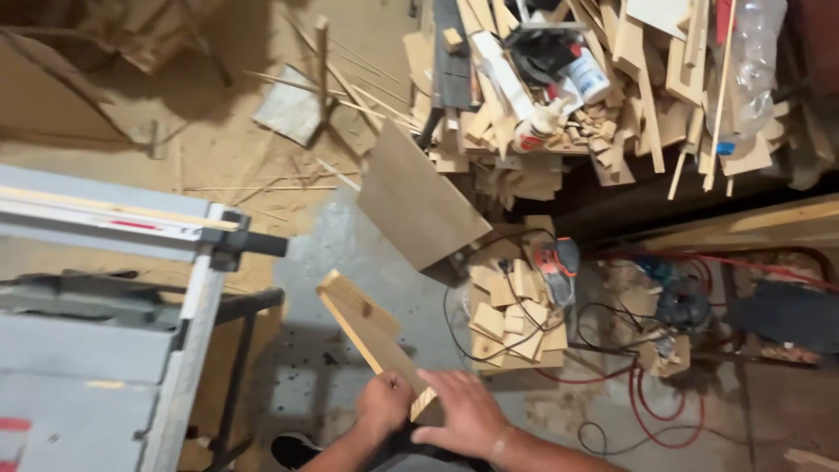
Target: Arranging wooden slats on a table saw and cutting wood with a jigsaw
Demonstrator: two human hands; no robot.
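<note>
Head view: 2 hands meet on the near end of a wooden board [371,328]. The left hand [383,404] is curled shut around that end; the right hand [465,411] lies flat just beside it, fingers together, pressing the end grain. The board's long axis runs away from the fingers, up and leftward, toward the table saw [105,288]. Ahead of its far end, a flat grey panel [419,205] tilts.
</note>
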